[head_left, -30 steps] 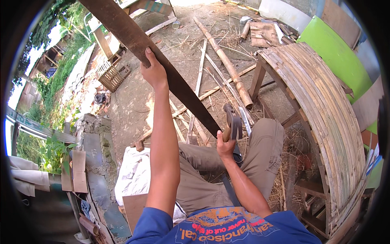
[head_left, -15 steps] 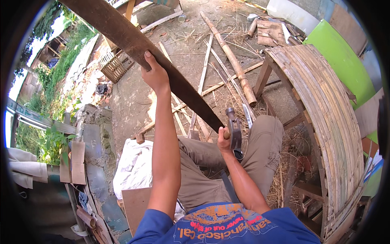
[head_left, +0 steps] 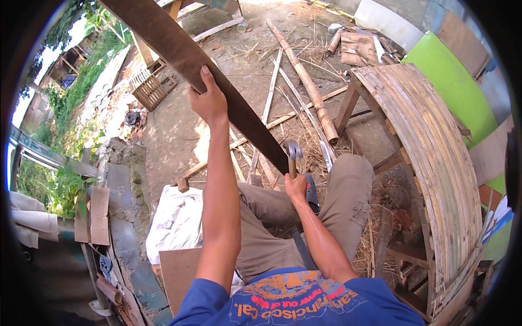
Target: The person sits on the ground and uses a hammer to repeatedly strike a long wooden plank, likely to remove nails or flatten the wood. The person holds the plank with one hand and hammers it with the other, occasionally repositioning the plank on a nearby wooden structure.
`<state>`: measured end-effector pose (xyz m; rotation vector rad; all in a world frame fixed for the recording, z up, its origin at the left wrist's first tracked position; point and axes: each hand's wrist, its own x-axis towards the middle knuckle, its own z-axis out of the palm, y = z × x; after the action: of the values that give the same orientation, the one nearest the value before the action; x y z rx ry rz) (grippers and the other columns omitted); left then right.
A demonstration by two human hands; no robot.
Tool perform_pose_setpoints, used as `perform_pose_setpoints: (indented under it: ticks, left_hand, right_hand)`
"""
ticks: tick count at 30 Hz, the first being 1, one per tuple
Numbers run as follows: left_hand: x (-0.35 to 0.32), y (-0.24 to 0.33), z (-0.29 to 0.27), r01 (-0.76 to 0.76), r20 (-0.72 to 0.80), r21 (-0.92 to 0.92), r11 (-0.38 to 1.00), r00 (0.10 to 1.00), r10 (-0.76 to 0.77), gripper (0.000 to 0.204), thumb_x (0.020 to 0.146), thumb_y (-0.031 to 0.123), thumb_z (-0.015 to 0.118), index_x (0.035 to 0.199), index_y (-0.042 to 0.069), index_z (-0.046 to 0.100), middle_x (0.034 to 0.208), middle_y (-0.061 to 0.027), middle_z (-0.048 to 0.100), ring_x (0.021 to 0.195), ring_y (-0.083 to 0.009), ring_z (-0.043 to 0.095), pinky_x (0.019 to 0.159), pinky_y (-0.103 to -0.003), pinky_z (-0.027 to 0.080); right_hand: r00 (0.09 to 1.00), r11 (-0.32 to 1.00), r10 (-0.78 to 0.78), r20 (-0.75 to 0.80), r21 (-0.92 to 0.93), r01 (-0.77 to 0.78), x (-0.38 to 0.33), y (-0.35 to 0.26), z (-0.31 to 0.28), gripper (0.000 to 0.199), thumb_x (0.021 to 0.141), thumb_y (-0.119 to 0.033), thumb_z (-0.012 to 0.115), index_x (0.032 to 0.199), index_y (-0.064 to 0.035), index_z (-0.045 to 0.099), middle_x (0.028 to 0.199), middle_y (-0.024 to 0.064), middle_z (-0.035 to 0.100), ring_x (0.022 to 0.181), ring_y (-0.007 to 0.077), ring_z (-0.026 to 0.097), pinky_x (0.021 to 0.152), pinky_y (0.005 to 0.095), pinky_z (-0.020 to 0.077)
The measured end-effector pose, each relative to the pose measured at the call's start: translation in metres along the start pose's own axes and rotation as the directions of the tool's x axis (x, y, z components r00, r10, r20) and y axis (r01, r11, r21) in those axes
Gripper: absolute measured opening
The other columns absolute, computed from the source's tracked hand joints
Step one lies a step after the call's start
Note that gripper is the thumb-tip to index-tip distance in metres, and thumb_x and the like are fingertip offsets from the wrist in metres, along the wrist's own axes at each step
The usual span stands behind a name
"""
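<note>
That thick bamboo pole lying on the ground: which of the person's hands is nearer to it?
Right. The right hand, gripping a hammer, sits just beside the bamboo pole's near end; the left hand holds the plank, farther left.

left hand point(head_left: 209, 103) outstretched, gripping; right hand point(head_left: 296, 187) fisted

Long dark-brown wooden plank point(head_left: 217, 76): rough, matt, weathered. Claw hammer point(head_left: 292, 157): dull grey metal head. Curved slatted bamboo frame point(head_left: 429, 146): dry, matt, ribbed. Khaki cloth trousers point(head_left: 337, 201): matt. Ground point(head_left: 174, 130): bare rough dirt.
</note>
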<state>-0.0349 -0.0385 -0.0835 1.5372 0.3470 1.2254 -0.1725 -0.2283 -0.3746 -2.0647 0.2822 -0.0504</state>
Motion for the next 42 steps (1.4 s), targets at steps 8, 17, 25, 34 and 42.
perform_pose_setpoints:
  ticks: [8, 17, 25, 34, 42]
  left_hand:
    - [-0.001, 0.001, 0.0, -0.036, 0.01, -0.049, 0.998, 0.999, 0.036, 0.052, 0.098, 0.045, 0.067, 0.106, -0.006, 0.07, 0.092, -0.0145, 0.074, 0.085, -0.0203, 0.068, 0.079, -0.035, 0.052]
    - [0.002, -0.012, -0.018, 0.01, 0.046, -0.002, 1.0, 0.999, -0.01, 0.054, 0.097, 0.046, 0.068, 0.11, -0.007, 0.071, 0.1, -0.0155, 0.075, 0.09, -0.0226, 0.069, 0.083, -0.035, 0.053]
    - [0.005, -0.015, -0.025, -0.055, -0.001, 0.049, 0.997, 0.998, 0.056, 0.057, 0.099, 0.048, 0.064, 0.107, -0.008, 0.071, 0.099, -0.0164, 0.075, 0.09, -0.0226, 0.069, 0.082, -0.036, 0.052]
    - [0.005, -0.016, -0.034, 0.013, 0.106, -0.018, 1.0, 0.994, -0.011, 0.064, 0.102, 0.052, 0.058, 0.109, -0.011, 0.068, 0.097, -0.0156, 0.073, 0.089, -0.0211, 0.067, 0.081, -0.035, 0.052]
    - [0.014, -0.03, -0.047, 0.183, 0.329, -0.085, 0.979, 0.933, -0.145, 0.08, 0.101, 0.066, 0.049, 0.124, -0.01, 0.06, 0.111, -0.0169, 0.068, 0.1, -0.0245, 0.065, 0.091, -0.037, 0.051]
  right_hand:
    - [0.925, 0.947, -0.114, -0.363, 0.243, 0.212, -0.006, -0.036, -0.015, 0.035, 0.089, -0.027, 0.071, 0.075, 0.0051, 0.064, 0.072, 0.0183, 0.07, 0.068, 0.0309, 0.07, 0.06, 0.0472, 0.0486]
    - [0.991, 0.916, 0.011, -0.133, 0.398, 0.043, -0.009, -0.037, -0.032, 0.04, 0.088, -0.028, 0.07, 0.068, 0.0055, 0.06, 0.065, 0.0196, 0.065, 0.061, 0.0335, 0.065, 0.059, 0.0478, 0.0482]
    - [0.997, 0.976, 0.043, -0.06, 0.218, -0.028, -0.005, -0.025, -0.021, 0.037, 0.086, -0.027, 0.071, 0.074, 0.007, 0.064, 0.065, 0.0236, 0.063, 0.063, 0.0322, 0.066, 0.06, 0.0481, 0.0477]
    - [0.989, 0.989, 0.143, -0.036, 0.032, -0.142, 0.012, -0.006, -0.016, 0.042, 0.083, -0.033, 0.07, 0.077, 0.0088, 0.069, 0.077, 0.0321, 0.067, 0.081, 0.0476, 0.07, 0.07, 0.0524, 0.0515]
    - [0.947, 0.895, 0.272, -0.173, 0.408, -0.182, 0.019, 0.019, -0.006, 0.041, 0.09, -0.025, 0.068, 0.058, -0.0028, 0.054, 0.048, 0.0059, 0.051, 0.037, 0.0181, 0.052, 0.036, 0.0361, 0.0389]
